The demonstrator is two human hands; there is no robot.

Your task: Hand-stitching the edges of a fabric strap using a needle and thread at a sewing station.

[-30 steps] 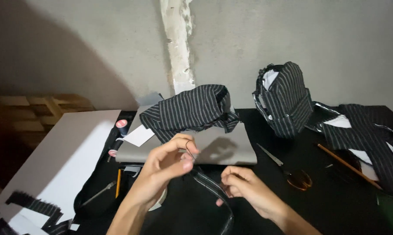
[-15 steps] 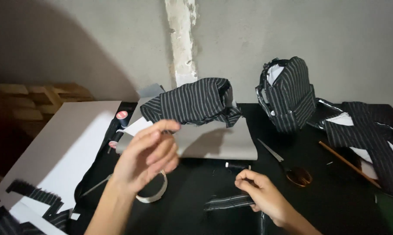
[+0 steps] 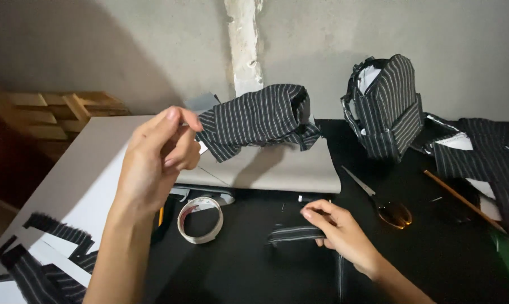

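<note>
The left hand (image 3: 156,160) is raised above the table at about nine o'clock of the view, its fingers (image 3: 178,147) curled loosely inward with thumb and forefinger pinched near each other; whether anything thin is held between them cannot be told. The right hand (image 3: 339,231) is lowered onto the black table surface (image 3: 434,253) at about five o'clock, and a short, narrow strip of black pinstriped fabric (image 3: 291,234) is gripped between its thumb and bent fingers, the strip's free end pointing towards nine o'clock. The strip lies just above the table, at six o'clock from a flat grey board (image 3: 277,169).

One roll of white tape (image 3: 200,219) is seen lying flat between the two hands. One pair of scissors with amber handles (image 3: 381,202) lies at three o'clock of the right hand, and one thin wooden stick (image 3: 463,201) further out. Two built-up shapes in the same striped cloth are counted: a folded sleeve-like piece (image 3: 254,119) resting on the grey board and an upright boxy bag (image 3: 387,107) at one o'clock. Loose striped scraps (image 3: 57,264) are scattered over a white sheet (image 3: 85,186) at seven o'clock.
</note>
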